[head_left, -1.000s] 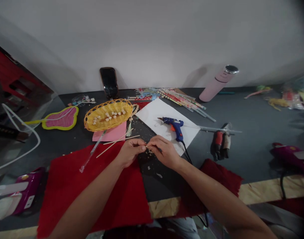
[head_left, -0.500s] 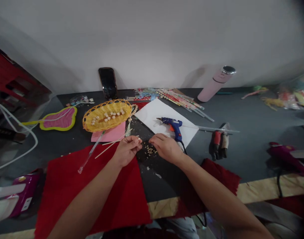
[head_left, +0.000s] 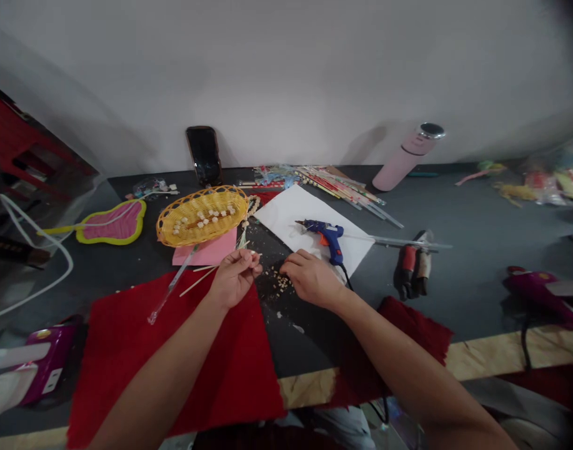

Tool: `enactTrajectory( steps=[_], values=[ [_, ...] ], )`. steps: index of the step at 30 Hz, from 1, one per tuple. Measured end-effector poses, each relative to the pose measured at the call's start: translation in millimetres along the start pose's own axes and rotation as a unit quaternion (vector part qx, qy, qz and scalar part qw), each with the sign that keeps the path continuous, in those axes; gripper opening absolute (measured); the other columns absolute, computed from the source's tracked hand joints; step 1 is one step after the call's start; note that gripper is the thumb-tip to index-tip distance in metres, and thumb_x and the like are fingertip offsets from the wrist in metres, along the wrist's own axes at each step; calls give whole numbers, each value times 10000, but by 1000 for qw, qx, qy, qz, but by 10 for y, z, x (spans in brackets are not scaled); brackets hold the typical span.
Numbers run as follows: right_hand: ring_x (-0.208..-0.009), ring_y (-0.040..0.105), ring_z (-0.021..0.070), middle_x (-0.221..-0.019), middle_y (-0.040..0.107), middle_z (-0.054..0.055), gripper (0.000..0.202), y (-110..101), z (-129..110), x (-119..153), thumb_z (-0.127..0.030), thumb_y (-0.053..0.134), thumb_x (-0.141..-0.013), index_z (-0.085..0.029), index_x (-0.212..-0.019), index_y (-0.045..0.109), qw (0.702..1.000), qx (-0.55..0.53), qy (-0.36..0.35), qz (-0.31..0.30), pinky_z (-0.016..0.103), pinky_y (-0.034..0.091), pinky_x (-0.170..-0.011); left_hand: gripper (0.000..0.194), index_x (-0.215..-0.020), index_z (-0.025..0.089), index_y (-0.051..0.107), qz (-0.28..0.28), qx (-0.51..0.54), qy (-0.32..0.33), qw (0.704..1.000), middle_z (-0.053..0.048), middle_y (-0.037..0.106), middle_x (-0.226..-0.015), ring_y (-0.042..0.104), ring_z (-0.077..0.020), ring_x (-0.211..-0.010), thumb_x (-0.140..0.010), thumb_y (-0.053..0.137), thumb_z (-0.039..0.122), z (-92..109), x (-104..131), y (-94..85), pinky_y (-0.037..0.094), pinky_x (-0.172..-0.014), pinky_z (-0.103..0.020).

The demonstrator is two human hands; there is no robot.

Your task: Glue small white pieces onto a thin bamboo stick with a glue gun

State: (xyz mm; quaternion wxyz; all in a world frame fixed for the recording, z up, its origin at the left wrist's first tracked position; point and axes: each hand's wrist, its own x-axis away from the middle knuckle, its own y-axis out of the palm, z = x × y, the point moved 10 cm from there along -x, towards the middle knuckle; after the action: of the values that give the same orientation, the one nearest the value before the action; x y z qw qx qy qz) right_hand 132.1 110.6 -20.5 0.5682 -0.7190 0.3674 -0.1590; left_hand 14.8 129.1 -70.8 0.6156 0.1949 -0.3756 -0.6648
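Observation:
My left hand point(head_left: 234, 278) is closed, thumb and fingertips pinching a small pale piece point(head_left: 254, 253) above the edge of the red cloth. My right hand point(head_left: 311, 278) has its fingers bent together and down at a pile of small tan bits point(head_left: 280, 284) on the dark table. Whether anything is between those fingertips is hidden. Thin pale sticks point(head_left: 198, 284) lie just left of my left hand. Beyond it stands a yellow woven basket point(head_left: 197, 232) holding several small pale cubes point(head_left: 215, 215). A blue glue gun point(head_left: 332, 237) rests on white paper point(head_left: 281, 209) past my right hand.
Red cloth point(head_left: 183, 369) covers the near left of the table. Pliers point(head_left: 416, 265) lie to the right. Patterned straws point(head_left: 335, 185), a pink bottle point(head_left: 403, 162) and a leaning phone point(head_left: 204, 155) are along the wall. A pink-and-yellow shape point(head_left: 112, 224) sits left of the basket.
My left hand has drawn slightly left and away from the right, with the pale piece in its fingertips. My right fingertips have lowered to the pile of bits.

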Motion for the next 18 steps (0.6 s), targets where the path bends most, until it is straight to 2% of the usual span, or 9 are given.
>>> enactTrajectory(
  steps=[6,11,13,15,18],
  values=[
    [-870,510,202,-891,594,81,212,-69,71,8,-96,441,-843,-180,-958,598,998,-30,13,62,372,450,-795,119,-632,135,613,4,-28,-12,1000,-7,559,-677,490,-76,-635,-632,732,137,-34,-3,17,406,-585,-214],
    [-952,534,211,-991,589,80,184,-309,424,137,-192,489,-855,-205,-1014,580,991,-42,79,95,370,432,-843,122,-631,129,614,2,-60,-30,998,-17,584,-686,512,-85,-636,-639,731,164,-85,-32,-10,406,-558,-209],
    [-895,562,206,-956,607,76,167,-446,639,234,-250,487,-863,-203,-990,584,986,-21,135,95,333,442,-776,135,-622,128,610,-4,-57,-33,998,-18,589,-695,511,-83,-631,-631,739,170,-89,-33,0,409,-557,-207],
    [-831,584,197,-904,627,72,183,-517,847,341,-312,475,-871,-194,-954,586,977,10,202,64,295,430,-708,145,-609,127,608,-5,-53,-34,998,-17,584,-684,508,-79,-626,-626,744,174,-82,-28,9,412,-559,-203],
    [-745,604,209,-816,649,79,285,-544,1129,538,-425,450,-867,-177,-913,583,943,70,326,5,272,382,-600,148,-598,124,606,-5,-52,-38,998,-16,580,-676,496,-70,-598,-634,740,178,-76,-20,27,415,-561,-202]
  ],
)
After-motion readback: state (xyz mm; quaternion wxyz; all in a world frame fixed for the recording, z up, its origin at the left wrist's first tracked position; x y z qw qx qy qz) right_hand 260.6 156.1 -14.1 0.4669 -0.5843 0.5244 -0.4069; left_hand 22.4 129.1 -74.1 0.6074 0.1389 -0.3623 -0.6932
